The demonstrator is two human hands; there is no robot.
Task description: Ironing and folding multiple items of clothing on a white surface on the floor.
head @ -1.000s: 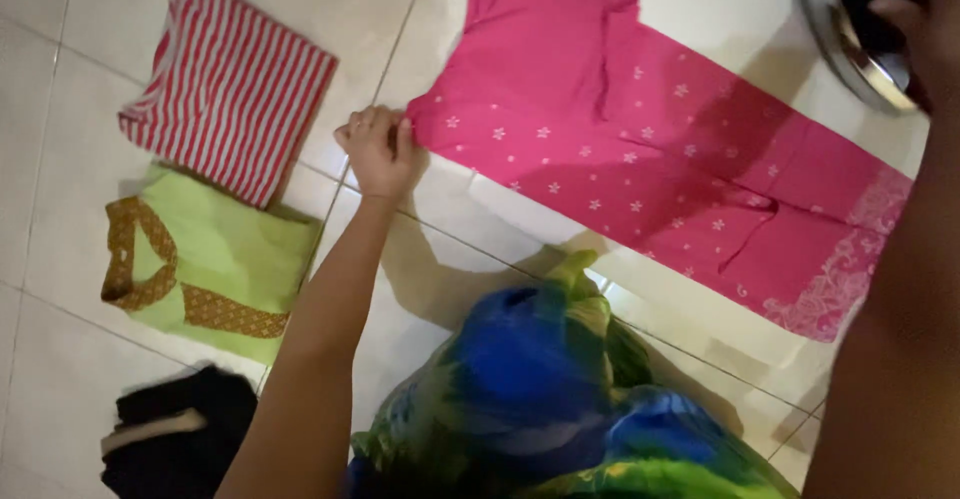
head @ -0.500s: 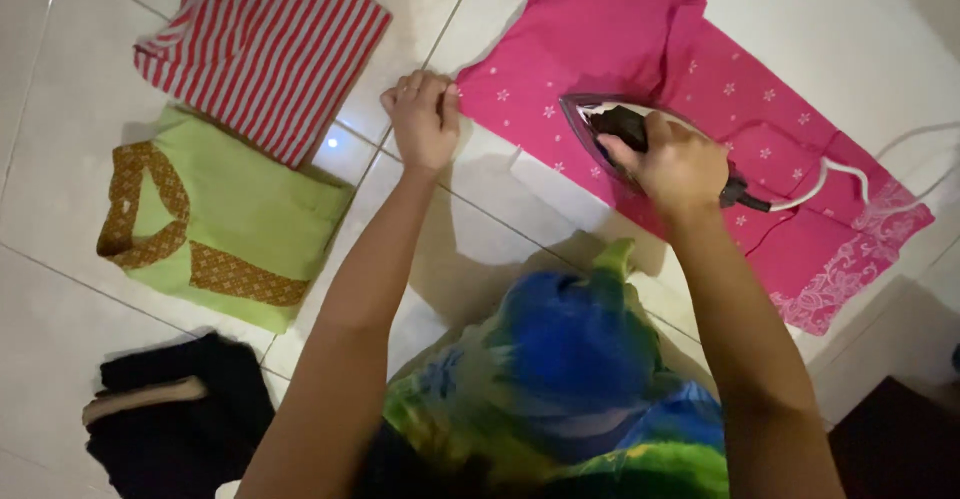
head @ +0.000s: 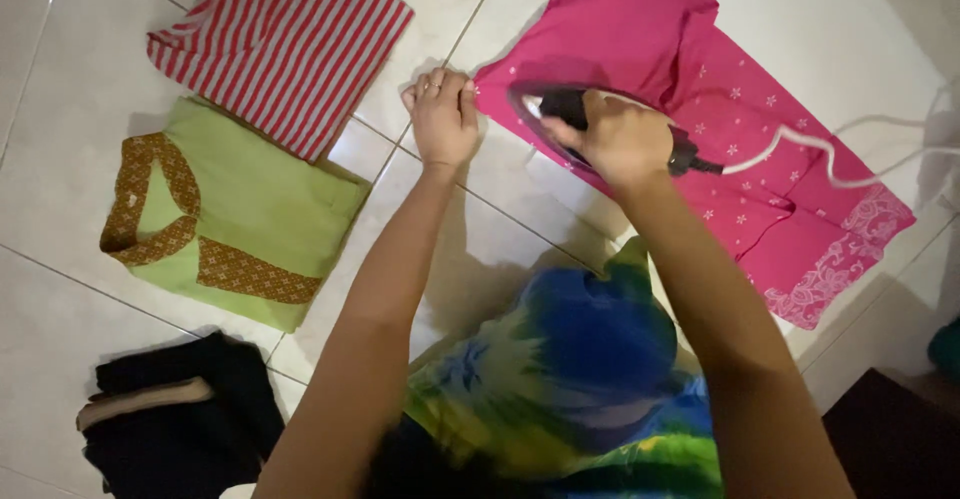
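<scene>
the pink garment (head: 760, 149) lay spread flat on the tiled floor (head: 60, 289), running from the top middle down toward the right, its lace-patterned hem at the lower right. the left hand (head: 445, 114) was closed on the garment's near left edge, pinching the cloth against the floor. the right hand (head: 615, 139) was wrapped around the dark handle of the iron (head: 560, 119), which sat on the pink cloth just beside the left hand, its tip pointing left. a white cord (head: 830, 154) trailed from the back of the iron across the garment to the right. to the left, well apart from the hands, lay a folded red and white striped top (head: 285, 44), a folded green top (head: 235, 209) with a brown patterned collar just below it, touching, and a dark folded pile (head: 180, 429) at the lower left
</scene>
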